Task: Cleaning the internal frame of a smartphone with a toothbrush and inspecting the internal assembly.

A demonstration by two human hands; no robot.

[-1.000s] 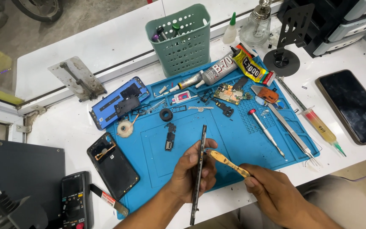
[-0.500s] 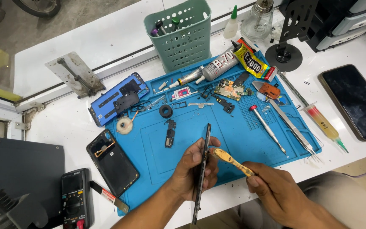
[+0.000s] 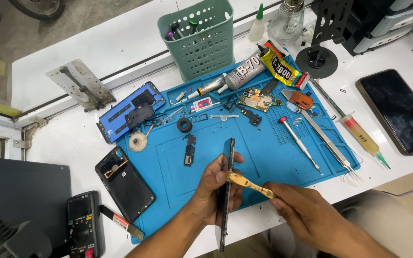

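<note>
Over mat's near edge [image 3: 244, 157], left hand [image 3: 216, 188] gripping phone [image 3: 225, 191], right hand [image 3: 302, 215] gripping scraper [image 3: 249, 183].

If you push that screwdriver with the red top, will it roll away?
Probably a little. The screwdriver looks thin, round and stiff, so a sideways nudge could roll it. It lies flat on the blue mat, whose surface looks grippy, so it would likely stop soon. It seems light to lift.

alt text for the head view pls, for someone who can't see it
Left hand holds a phone on edge over a blue mat while the right hand presses a yellow pry tool to its side. Phone parts, glue tubes and a screwdriver lie around.
</note>
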